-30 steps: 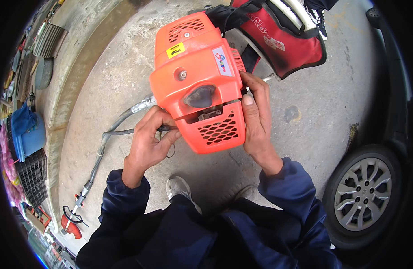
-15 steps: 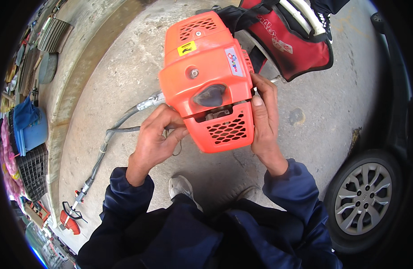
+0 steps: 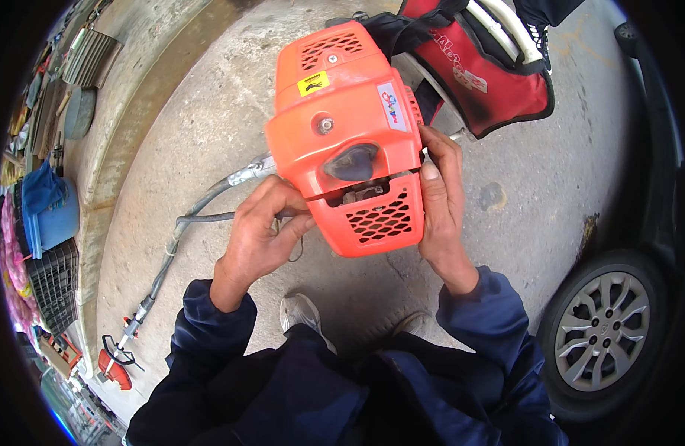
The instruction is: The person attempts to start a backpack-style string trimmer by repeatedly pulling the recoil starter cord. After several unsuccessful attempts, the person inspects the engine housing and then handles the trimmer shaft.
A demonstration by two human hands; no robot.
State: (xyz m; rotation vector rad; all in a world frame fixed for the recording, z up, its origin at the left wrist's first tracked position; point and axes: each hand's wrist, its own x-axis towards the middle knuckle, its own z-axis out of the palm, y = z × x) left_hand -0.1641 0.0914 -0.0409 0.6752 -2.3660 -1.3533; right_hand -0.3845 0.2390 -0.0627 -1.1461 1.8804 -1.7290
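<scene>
An orange engine cover (image 3: 342,111) of a brush cutter, with mesh vents, a yellow label and a black knob (image 3: 352,162), stands in front of me. My right hand (image 3: 443,201) grips its right side, thumb on the near face and fingers running behind the edge. At the lower left edge, my left hand (image 3: 257,234) is closed in a pinch around a dark cable (image 3: 208,217) that runs into the engine. A thin wire loop hangs below those fingers. Where the fingertips meet the engine is partly hidden. A grey flexible shaft (image 3: 197,204) leads left to the red-guarded cutter head (image 3: 115,369).
A red and black bag (image 3: 498,82) with white tubes lies beyond the engine, near another person's shoe (image 3: 537,37). A car wheel (image 3: 606,331) stands at the right. Along the left kerb are a blue bucket (image 3: 56,215) and a black crate (image 3: 54,286).
The engine cover has shifted very slightly to the right and nearer me. Both hands keep nearly the same hold.
</scene>
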